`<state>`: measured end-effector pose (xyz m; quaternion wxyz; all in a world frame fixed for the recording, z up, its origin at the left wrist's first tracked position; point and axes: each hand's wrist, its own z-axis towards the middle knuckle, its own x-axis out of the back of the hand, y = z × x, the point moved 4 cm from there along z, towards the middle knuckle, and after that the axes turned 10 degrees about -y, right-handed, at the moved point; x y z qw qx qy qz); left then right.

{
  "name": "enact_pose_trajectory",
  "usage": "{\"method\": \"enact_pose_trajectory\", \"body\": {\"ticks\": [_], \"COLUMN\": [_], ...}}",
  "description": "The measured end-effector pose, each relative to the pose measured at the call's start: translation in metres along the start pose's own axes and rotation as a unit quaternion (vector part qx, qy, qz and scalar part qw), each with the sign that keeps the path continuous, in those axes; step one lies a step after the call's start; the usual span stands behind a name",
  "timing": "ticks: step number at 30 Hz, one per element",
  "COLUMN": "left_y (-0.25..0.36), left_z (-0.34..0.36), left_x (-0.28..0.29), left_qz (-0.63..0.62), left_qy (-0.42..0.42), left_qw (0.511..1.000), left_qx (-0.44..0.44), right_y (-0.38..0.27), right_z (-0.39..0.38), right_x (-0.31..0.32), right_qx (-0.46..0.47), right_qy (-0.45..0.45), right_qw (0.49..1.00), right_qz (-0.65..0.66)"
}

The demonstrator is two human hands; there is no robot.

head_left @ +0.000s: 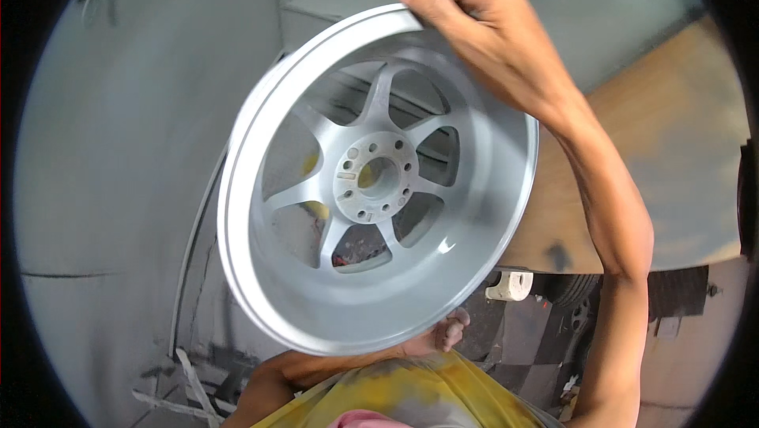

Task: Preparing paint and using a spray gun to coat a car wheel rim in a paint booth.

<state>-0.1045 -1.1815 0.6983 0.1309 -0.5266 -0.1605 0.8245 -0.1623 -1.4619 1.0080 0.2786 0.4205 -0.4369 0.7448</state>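
Note:
A silver-grey alloy wheel point(378, 226) without a tyre is tilted up in front of me, its hollow inner barrel toward me. Several spokes meet at a hub with a round centre hole and bolt holes. My right hand point(478, 20) grips the top rim, thumb on the near lip and fingers curled over the far side. My left arm point(277, 369) comes in at lower left and passes under the bottom rim. Bare curled digits point(452, 329) show just beyond that rim; the wheel partly covers them, and I cannot make out their hold.
A grey wall or sheet point(134, 151) rises at left. To the right lies a large tan panel point(632, 167) with grey patches. Below it are a white cylindrical object point(510, 286) and a dark tyre point(575, 292). Pale strips point(190, 384) cross at lower left.

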Motion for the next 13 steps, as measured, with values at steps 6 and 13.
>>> {"method": "enact_pose_trajectory", "body": {"ticks": [6, 13], "left_y": [0.044, 0.128], "left_z": [-0.003, -0.042], "left_x": [0.039, 0.08], "left_qz": [0.092, 0.302], "left_qy": [-0.022, -0.042], "left_qw": [0.995, 0.951], "left_qx": [0.003, -0.057], "right_y": [-0.077, -0.094], "right_z": [-0.1, -0.192], "right_x": [0.066, 0.086], "right_qx": [0.042, -0.035], "right_qy": [0.151, 0.28], "right_qw": [0.987, 0.959], "right_qz": [-0.034, -0.029]}}
